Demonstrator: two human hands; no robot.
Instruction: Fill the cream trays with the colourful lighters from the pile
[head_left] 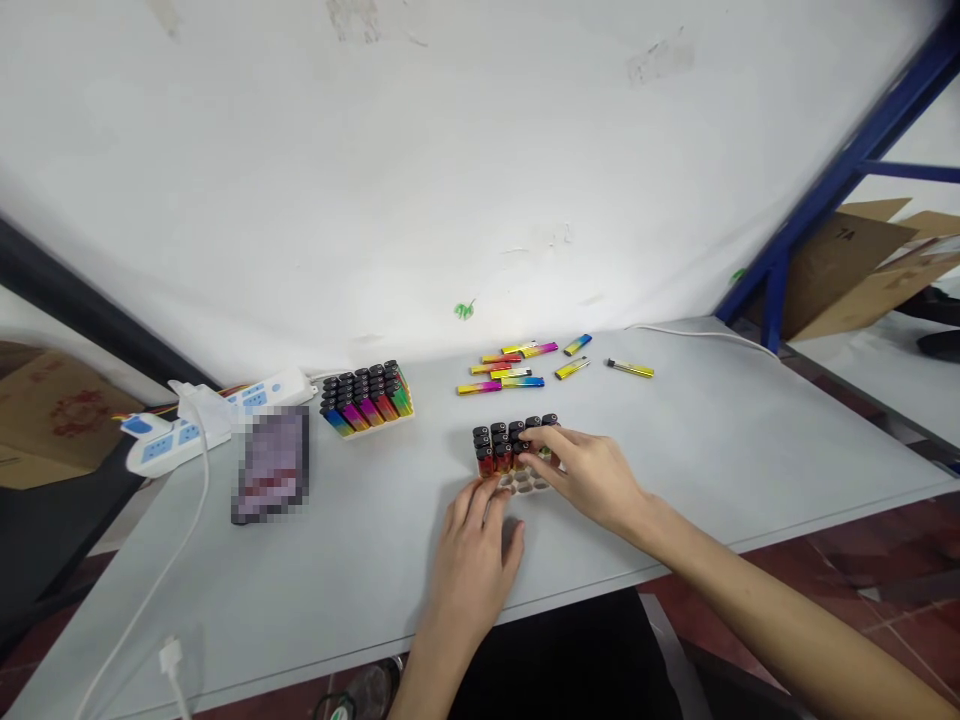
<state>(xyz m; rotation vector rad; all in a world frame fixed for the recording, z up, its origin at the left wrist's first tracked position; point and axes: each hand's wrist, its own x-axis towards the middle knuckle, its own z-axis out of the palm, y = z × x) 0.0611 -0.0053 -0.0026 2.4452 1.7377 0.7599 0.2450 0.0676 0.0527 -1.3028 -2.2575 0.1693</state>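
A white tray (534,484) with round holes sits in front of me, its back and left holes filled with upright black-topped lighters (485,462). My left hand (474,550) lies palm down at the tray's front left edge, fingers stretched out, thumb apart, holding nothing. My right hand (589,475) reaches over the tray from the right. Its thumb and forefinger pinch the black top of a lighter (519,452) standing among the others. The hand hides part of the tray's right side.
A full tray of colourful lighters (369,405) stands to the left. Several loose shiny lighter sleeves (523,382) lie near the wall, with one black-ended lighter (630,368) to their right. A power strip (217,425), a blurred-out dark object (274,465) and a white cable (202,490) occupy the left.
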